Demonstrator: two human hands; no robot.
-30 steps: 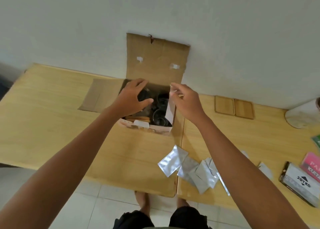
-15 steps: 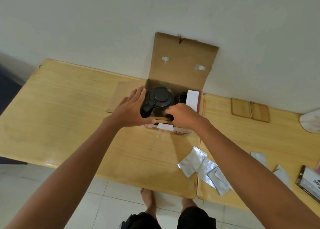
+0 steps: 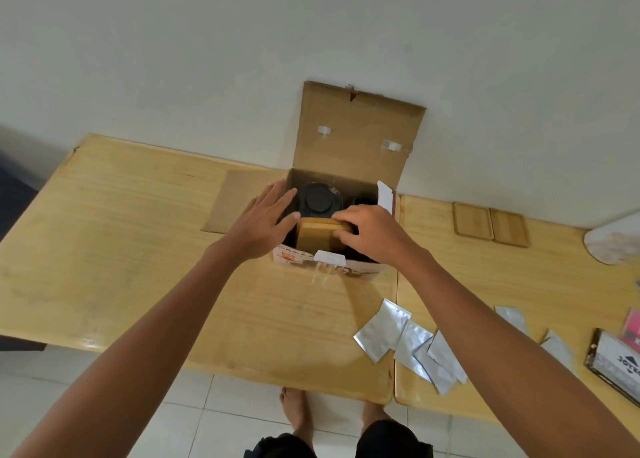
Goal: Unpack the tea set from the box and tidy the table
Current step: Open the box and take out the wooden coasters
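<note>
Head view: right hand pinches wooden tray; left hand flat

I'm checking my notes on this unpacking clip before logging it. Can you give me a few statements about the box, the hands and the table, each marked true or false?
1. The brown cardboard box has its lid flap standing open against the wall. True.
2. The right hand grips a flat tan wooden piece at the box opening. True.
3. The left hand is closed around the round black teapot lid. False: it rests open at the box's left edge, beside the lid.
4. Silver foil sachets lie inside the box. False: they lie on the light wooden table.
5. Two small wooden trays sit to the right of the box. True.
</note>
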